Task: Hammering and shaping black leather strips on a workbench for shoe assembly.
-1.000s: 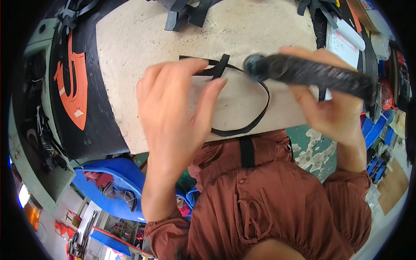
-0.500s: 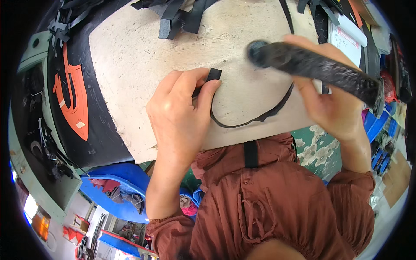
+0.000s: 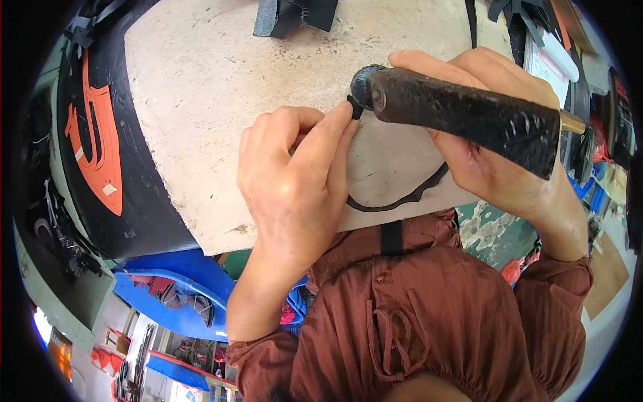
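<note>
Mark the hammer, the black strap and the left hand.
hammer (image 3: 469, 117), head view, middle of the dark shaft.
black strap (image 3: 402, 199), head view, curved loop lying on the board.
left hand (image 3: 295, 181), head view, back of the hand.

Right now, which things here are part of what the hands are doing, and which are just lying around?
In use:
left hand, pinching the black strap end
right hand, gripping the dark hammer
pale work slab under them

Lying about:
black webbing pieces at the far edge
orange cut-out shape at left
blue bin below
</note>
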